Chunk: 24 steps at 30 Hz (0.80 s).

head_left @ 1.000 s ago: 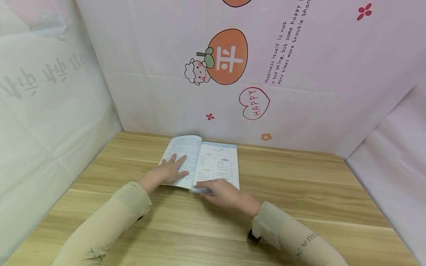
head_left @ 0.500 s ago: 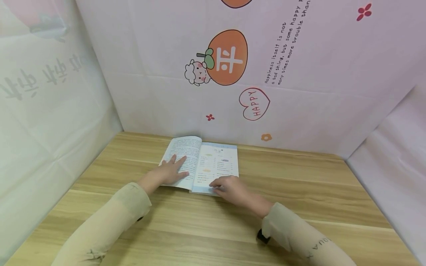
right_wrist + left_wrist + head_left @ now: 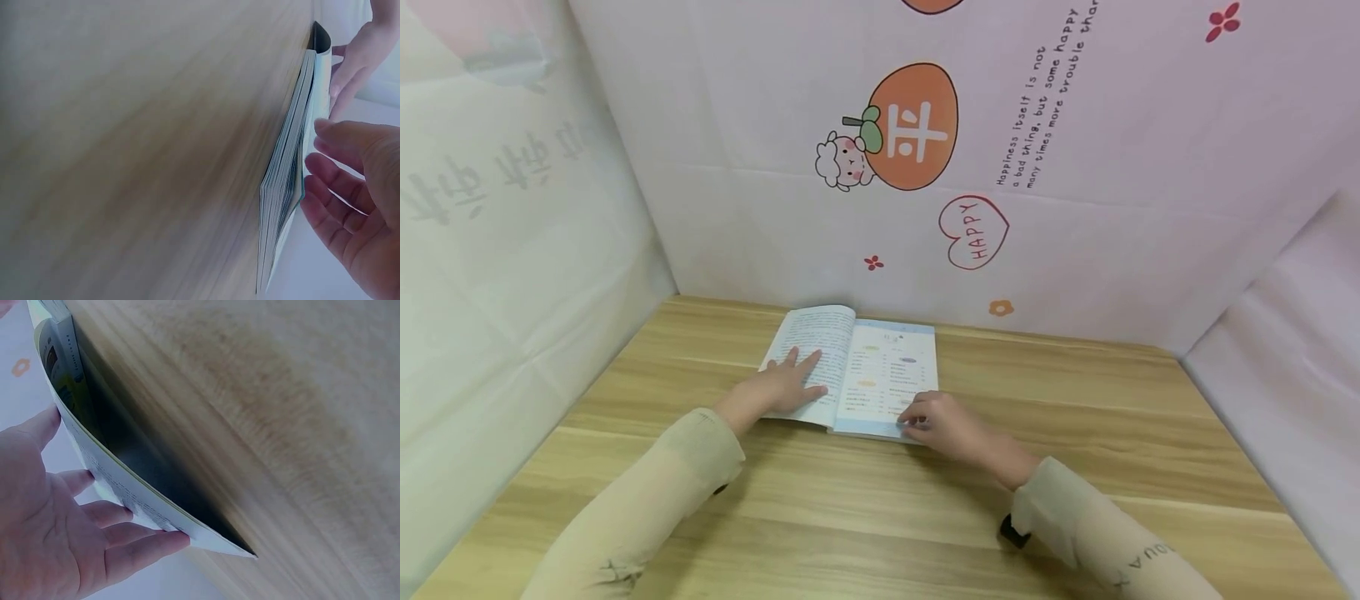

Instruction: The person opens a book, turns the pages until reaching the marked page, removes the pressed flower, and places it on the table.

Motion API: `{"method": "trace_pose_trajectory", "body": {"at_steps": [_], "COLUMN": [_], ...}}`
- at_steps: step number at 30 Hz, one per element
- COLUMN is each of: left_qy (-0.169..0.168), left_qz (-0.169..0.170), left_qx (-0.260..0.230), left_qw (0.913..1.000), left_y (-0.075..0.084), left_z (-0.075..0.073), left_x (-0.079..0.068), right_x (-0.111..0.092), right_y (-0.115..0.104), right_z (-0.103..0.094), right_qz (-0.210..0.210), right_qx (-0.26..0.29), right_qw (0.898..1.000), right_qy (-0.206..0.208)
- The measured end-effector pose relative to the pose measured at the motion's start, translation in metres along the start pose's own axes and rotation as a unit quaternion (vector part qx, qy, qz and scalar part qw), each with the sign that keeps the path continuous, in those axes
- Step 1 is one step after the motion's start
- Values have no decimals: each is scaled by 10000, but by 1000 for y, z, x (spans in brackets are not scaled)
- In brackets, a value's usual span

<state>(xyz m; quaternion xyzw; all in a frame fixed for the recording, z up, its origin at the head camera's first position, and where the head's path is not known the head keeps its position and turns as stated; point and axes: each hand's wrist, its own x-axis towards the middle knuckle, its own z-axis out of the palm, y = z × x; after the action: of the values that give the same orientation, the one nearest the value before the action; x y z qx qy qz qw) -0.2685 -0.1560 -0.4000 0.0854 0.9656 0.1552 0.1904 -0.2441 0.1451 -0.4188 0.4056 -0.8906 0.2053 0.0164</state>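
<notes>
An open paperback book [image 3: 887,358] lies on the wooden table, close to the back wall. My left hand [image 3: 780,388] rests spread on the left page [image 3: 820,333]. In the left wrist view its fingertips touch that page, which bows up from the table and leaves a dark gap under the cover. Over the lower right corner of the right page is my right hand [image 3: 951,425]. Seen from the right wrist, its fingers [image 3: 325,206] are loosely bent at the edge of the page stack [image 3: 287,150]. Some upper pages stand slightly apart there; no pinch shows.
The wood-grain table [image 3: 835,517] stretches in front of the book and to its right. A white printed cloth wall [image 3: 752,233] rises right behind it. White sheets hang at the left [image 3: 512,275] and right [image 3: 1285,358] sides.
My right hand has slid rightward along the bottom of the right page, from near the spine to the outer corner. My left hand and the book have stayed put.
</notes>
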Motion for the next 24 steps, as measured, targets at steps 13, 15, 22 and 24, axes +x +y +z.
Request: {"method": "trace_pose_trajectory", "body": {"at_steps": [13,15,22,24], "left_qy": [42,37,43,49], "left_qz": [65,52,41,44], "left_qx": [65,66,24,17], "left_qw": [9999,10000,10000,10000], "left_y": [-2,-3,-4,-4], "left_z": [2,2,2,3], "left_x": [3,3,3,3], "right_x": [-14,-15,-17,-17], "right_y": [11,11,14,15], "right_z": [-9,-11,-17,-18], "right_qz": [572,598,639,580], "right_qx": [77,79,64,73], "right_qw": [9975,9972,9955,9954], "right_qy": [-413,-431,-700,-763]}}
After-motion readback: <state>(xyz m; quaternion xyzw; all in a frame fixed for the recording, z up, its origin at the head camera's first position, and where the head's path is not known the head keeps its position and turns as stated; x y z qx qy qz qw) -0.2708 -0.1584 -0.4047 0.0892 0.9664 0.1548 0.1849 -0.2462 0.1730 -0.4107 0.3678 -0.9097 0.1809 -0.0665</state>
